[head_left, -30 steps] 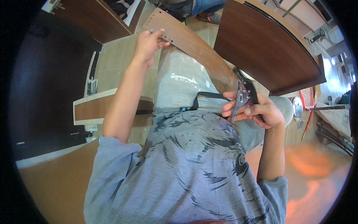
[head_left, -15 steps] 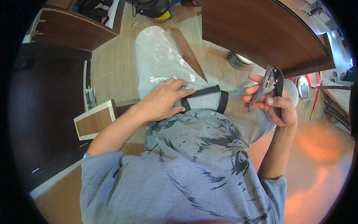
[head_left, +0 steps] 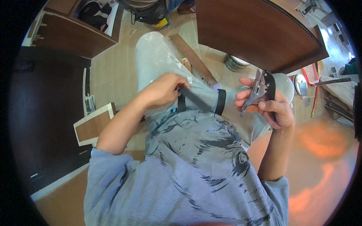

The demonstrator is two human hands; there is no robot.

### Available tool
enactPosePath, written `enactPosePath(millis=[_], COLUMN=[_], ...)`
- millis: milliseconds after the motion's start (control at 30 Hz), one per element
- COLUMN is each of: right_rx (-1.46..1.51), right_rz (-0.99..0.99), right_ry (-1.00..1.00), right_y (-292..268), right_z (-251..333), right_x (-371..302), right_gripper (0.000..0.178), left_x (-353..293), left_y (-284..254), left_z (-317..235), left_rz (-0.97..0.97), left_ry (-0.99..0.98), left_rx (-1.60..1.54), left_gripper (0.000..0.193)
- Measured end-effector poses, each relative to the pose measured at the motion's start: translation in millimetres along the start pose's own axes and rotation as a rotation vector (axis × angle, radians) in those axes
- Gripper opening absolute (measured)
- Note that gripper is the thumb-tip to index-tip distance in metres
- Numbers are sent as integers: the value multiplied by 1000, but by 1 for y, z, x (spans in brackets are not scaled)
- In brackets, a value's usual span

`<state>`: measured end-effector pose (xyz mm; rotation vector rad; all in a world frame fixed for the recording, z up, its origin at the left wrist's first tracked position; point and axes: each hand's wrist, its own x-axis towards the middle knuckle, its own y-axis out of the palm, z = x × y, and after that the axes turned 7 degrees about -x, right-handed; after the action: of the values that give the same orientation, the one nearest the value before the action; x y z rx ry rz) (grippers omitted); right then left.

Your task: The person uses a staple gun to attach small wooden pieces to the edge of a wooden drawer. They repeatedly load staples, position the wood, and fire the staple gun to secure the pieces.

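Observation:
My right hand (head_left: 273, 109) is raised at chest height and grips a folded metal hinge bracket (head_left: 259, 90) with a black part on top. My left hand (head_left: 165, 90) is curled against my waist, its fingertips at the trouser pocket beside a black belt (head_left: 220, 101). What those fingers hold, if anything, is hidden. Below both hands I see my grey-blue printed shirt (head_left: 196, 165) and, beyond them, my light trousers (head_left: 154, 56).
A long wooden strip (head_left: 192, 60) with drilled holes lies on the floor past my leg. A large brown panel (head_left: 256, 30) stands at the upper right, a paint can (head_left: 233, 62) under its edge. A small white-edged board (head_left: 94, 124) sits beside a dark cabinet (head_left: 45, 113) at left.
My left hand has come back from the far end of the wooden strip to my waist. My right hand has kept hold of the hinge bracket and lifted it a little.

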<state>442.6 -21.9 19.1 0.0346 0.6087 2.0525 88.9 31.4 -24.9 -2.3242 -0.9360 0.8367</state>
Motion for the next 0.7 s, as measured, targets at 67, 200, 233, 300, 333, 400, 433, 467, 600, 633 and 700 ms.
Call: enactPosePath(millis=[67,200,233,300,333,400,433,467,600,633,700], right_rx=[33,94,100,95,84,33,-7,-38,-64,-41,40], right_rz=[-42,-153,-182,-247,-284,-350,-374,-373,-372,-363,-314], right_ry=[3,-49,-46,-46,-52,-26,4,20,44,82,90], right_y=[-1,-6,-9,-13,-13,-13,-14,-14,-20,-21,-23], right_z=[-4,-9,-8,-6,-7,-9,-13,-16,-20,-20,-20], right_x=[3,8,8,13,16,24,33,41,63,67,74], right_gripper=[75,64,62,57,54,49,46,43,33,31,32], left_x=[-11,-14,-8,13,26,56,70,80,107,110,113], left_y=[-25,-40,-37,-23,-13,9,17,23,29,25,15], left_z=[-3,-22,-28,-39,-45,-56,-61,-65,-73,-72,-69], left_rz=[190,111,114,131,112,85,91,99,29,13,-2], left_ry=[111,63,4,-11,-35,-5,-36,-4,100,105,80], left_rx=[-311,-707,-793,-949,-1021,-1186,-1288,-1350,-1442,-1435,-1424], left_gripper=[51,47,43,41,43,46,49,49,46,45,41])
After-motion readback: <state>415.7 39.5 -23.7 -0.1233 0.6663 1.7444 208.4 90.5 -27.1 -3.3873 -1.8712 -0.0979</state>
